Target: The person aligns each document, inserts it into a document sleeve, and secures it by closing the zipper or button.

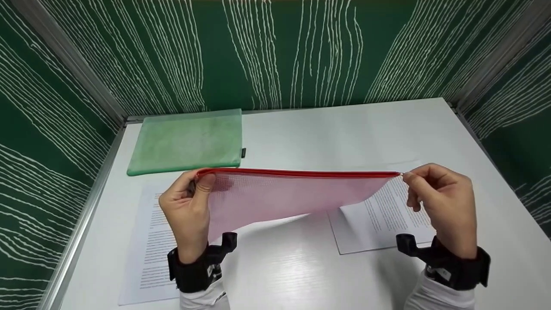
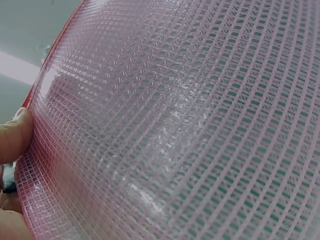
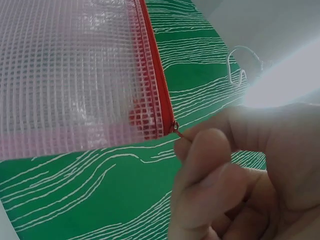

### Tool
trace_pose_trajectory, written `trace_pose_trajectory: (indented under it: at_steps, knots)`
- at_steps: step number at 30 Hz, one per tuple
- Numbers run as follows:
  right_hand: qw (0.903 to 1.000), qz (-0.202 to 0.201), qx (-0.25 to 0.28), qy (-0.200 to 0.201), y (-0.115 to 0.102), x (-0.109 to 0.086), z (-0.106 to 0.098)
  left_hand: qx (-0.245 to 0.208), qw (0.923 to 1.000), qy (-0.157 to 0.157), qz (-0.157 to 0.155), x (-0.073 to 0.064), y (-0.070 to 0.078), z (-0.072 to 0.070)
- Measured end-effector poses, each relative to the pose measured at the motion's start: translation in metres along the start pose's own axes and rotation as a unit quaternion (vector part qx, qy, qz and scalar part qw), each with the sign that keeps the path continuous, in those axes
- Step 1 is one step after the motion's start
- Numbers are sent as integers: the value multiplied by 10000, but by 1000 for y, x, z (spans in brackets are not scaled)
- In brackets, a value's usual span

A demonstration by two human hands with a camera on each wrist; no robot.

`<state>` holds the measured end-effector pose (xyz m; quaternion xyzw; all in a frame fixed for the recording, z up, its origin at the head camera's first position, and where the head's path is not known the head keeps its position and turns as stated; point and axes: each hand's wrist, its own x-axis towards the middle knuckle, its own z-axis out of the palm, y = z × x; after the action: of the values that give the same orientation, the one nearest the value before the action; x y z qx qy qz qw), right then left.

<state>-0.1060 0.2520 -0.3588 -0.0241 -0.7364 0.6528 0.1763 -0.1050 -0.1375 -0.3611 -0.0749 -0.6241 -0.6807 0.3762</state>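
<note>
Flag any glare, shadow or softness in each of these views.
Head: pale sheen on the white table, soft shadow beneath the pink mesh pouch, print on the left sheet too soft to read; left wrist: bright glints across the pouch's mesh; right wrist: a glaring light at the right, blown out to white.

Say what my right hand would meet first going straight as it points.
Beyond the pinched zipper pull, your right hand would likely meet the pink mesh pouch at its red zipper; depth is unclear.
</note>
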Motion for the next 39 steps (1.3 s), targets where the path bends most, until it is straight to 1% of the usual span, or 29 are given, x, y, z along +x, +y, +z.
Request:
trace_pose_trajectory:
  at_steps: [4, 6, 8, 10, 12, 14, 15, 17, 19, 21, 23, 25, 26, 28, 30, 32, 36, 39]
  knots:
    - [9979, -43, -636, 111, 0, -1, 1, 54, 9999, -77, 86, -1, 0, 0]
    - [9947, -175, -985, 240, -1, -1, 3, 98, 9997, -147, 143, -1, 0, 0]
    - [9886, -382, -1380, 462, -1, -3, 5, 140, 9994, -244, 210, -1, 0, 0]
    - [9793, -727, -1720, 776, -1, -4, 7, 129, 9989, -368, 277, -2, 0, 1]
    - [9711, -1159, -1825, 1015, -2, -6, 11, 105, 9981, -501, 344, -2, -1, 1]
    - [9637, -1725, -1782, 992, -3, -9, 15, 43, 9972, -635, 395, -3, -1, 2]
    - [9608, -2021, -1693, 857, -4, -10, 18, 23, 9966, -701, 431, -3, -2, 3]
    - [9538, -2599, -1461, 361, -6, -13, 24, -36, 9954, -835, 478, -4, -2, 4]
    - [9408, -3092, -1359, -282, -8, -18, 32, -103, 9938, -979, 507, -5, -1, 6]
    - [9262, -3421, -1278, -934, -9, -21, 39, -205, 9920, -1132, 519, -6, 0, 8]
    - [9095, -3619, -1261, -1608, -9, -25, 47, -258, 9901, -1274, 520, -7, 1, 10]
    - [8950, -3630, -1349, -2215, -8, -27, 54, -320, 9882, -1404, 522, -9, 2, 13]
    - [8884, -3614, -1392, -2465, -7, -28, 57, -328, 9876, -1446, 522, -9, 2, 14]
    - [8771, -3590, -1502, -2815, -4, -29, 63, -300, 9868, -1502, 534, -11, 3, 16]
    - [8734, -3525, -1582, -2963, -1, -30, 67, -297, 9865, -1525, 515, -11, 3, 17]
    - [8746, -3484, -1559, -2991, 2, -29, 70, -315, 9867, -1520, 482, -12, 3, 18]
    - [8833, -3414, -1468, -2858, 5, -26, 72, -452, 9860, -1544, 435, -11, 2, 18]
    - [8900, -3399, -1420, -2689, 7, -22, 70, -346, 9866, -1517, 494, -9, 1, 18]
